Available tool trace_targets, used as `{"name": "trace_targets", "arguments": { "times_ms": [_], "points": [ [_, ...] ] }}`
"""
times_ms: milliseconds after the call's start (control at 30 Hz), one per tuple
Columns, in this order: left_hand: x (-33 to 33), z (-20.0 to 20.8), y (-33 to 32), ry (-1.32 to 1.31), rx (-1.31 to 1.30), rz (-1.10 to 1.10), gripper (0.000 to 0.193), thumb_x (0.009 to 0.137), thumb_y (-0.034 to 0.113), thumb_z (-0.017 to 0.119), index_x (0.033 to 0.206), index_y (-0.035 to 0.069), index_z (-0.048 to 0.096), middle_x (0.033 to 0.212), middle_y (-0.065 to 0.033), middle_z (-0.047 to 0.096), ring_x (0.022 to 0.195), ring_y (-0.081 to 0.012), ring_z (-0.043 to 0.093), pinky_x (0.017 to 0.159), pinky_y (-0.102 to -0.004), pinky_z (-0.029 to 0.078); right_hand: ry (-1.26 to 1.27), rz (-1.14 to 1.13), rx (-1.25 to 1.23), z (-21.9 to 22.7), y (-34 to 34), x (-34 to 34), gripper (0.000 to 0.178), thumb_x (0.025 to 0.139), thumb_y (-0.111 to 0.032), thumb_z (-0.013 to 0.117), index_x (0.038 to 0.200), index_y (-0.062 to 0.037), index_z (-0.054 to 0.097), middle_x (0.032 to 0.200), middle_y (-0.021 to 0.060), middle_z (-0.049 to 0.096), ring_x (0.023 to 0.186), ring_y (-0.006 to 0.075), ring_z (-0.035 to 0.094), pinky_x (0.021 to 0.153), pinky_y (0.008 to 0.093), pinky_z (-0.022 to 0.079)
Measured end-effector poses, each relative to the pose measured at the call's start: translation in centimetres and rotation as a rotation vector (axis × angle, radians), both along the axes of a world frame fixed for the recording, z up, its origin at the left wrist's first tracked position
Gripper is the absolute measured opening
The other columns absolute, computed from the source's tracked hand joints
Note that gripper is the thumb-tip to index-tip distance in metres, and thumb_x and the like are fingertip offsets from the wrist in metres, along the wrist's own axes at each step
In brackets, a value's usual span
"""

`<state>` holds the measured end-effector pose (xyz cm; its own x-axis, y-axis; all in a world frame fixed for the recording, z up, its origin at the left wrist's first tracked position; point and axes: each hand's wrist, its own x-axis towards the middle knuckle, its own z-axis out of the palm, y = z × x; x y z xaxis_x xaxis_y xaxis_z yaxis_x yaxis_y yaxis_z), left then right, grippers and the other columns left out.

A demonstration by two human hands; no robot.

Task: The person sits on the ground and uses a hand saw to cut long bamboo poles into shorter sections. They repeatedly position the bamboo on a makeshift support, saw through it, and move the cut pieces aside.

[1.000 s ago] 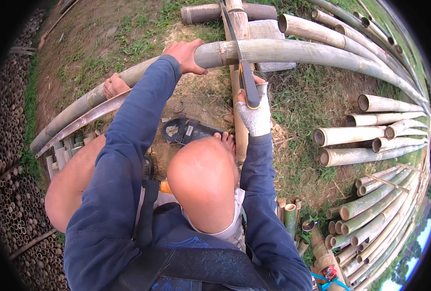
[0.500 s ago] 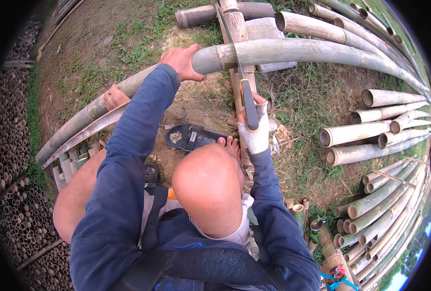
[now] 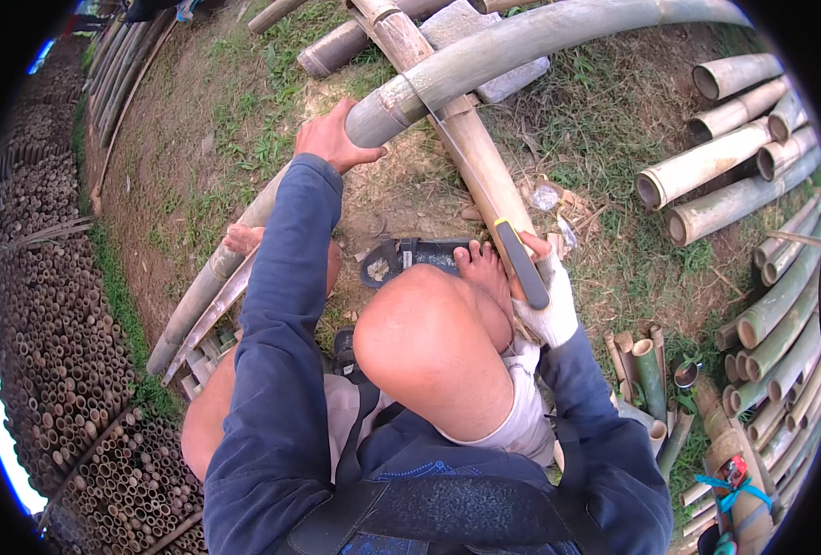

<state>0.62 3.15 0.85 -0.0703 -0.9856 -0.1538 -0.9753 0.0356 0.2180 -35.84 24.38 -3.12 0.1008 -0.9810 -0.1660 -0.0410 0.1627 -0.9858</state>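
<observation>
A long grey-green bamboo pole [image 3: 494,60] lies across a thinner bamboo support [image 3: 471,153]. My bare left hand [image 3: 329,141] is wrapped over the pole, just left of a node ring. In my right hand [image 3: 553,303], which wears a white glove with the fingertips exposed, is the black and yellow handle of a handsaw [image 3: 524,268]. Its thin blade [image 3: 440,122] runs up to the pole and meets it right of the node; how deep it sits is hard to see. A bare foot [image 3: 241,239] presses against the pole farther left, near a split strip [image 3: 212,314].
Cut bamboo lengths [image 3: 706,166] lie in rows on the right. A large stack of bamboo pieces [image 3: 59,305] fills the left. A stone block [image 3: 512,79] sits by the support's far end. Near my other bare foot [image 3: 484,277] is a black sandal [image 3: 429,254].
My right hand has drawn the saw back toward me, so more blade shows on the near side of the pole. My left hand keeps its hold. The whole view has turned.
</observation>
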Motion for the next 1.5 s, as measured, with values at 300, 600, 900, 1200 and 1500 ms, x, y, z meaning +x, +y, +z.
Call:
{"name": "trace_targets", "arguments": {
  "times_ms": [300,600,900,1200,1500],
  "points": [
    [-0.4,0.7,0.5,-0.023,-0.002,0.001,0.099,0.061,0.063,0.089,0.143,0.015,0.061,0.114,-0.0212,0.078,0.106,-0.0409,0.076,0.102,-0.0499,0.055,0.018,0.079,-0.228,-2.6,-2.0,0.6,0.055,0.096,-0.002,0.067,0.148,0.0003,0.049,0.128,0.0136,0.063,0.112,0.0162,0.062,0.096,0.0285,0.052],
    [0.1,-0.1,0.3,0.018,-0.021,-0.001,0.094,0.063,0.059,0.090,0.141,0.016,0.062,0.112,-0.0215,0.078,0.104,-0.0409,0.076,0.098,-0.0493,0.057,0.141,0.055,-0.295,-1.1,-5.0,2.5,0.058,0.089,0.004,0.067,0.146,-0.0022,0.054,0.122,0.0102,0.066,0.095,0.0151,0.064,0.087,0.0305,0.054],
    [0.2,0.1,0.7,0.006,-0.023,-0.011,0.094,0.063,0.059,0.090,0.142,0.016,0.061,0.112,-0.0212,0.078,0.105,-0.0416,0.075,0.099,-0.0508,0.057,0.167,0.028,-0.218,-3.8,0.2,-0.4,0.057,0.092,0.004,0.067,0.146,-0.0011,0.051,0.129,0.0150,0.065,0.116,0.0179,0.066,0.097,0.0295,0.054],
    [0.5,-0.1,0.2,0.034,0.001,-0.007,0.094,0.063,0.058,0.089,0.142,0.015,0.060,0.113,-0.0205,0.078,0.105,-0.0421,0.075,0.098,-0.0508,0.057,0.058,0.096,-0.308,-0.4,-7.7,4.0,0.061,0.091,0.004,0.067,0.149,-0.0012,0.050,0.128,0.0127,0.065,0.105,0.0165,0.066,0.093,0.0295,0.053],
    [0.0,0.5,0.6,0.010,0.023,0.008,0.094,0.061,0.058,0.089,0.140,0.014,0.062,0.112,-0.0209,0.078,0.106,-0.0413,0.075,0.099,-0.0509,0.056,-0.049,0.043,-0.321,-2.9,-11.5,7.2,0.057,0.089,0.005,0.068,0.144,-0.0039,0.056,0.114,0.0073,0.066,0.089,0.0101,0.062,0.082,0.0263,0.054]
  ]
}}
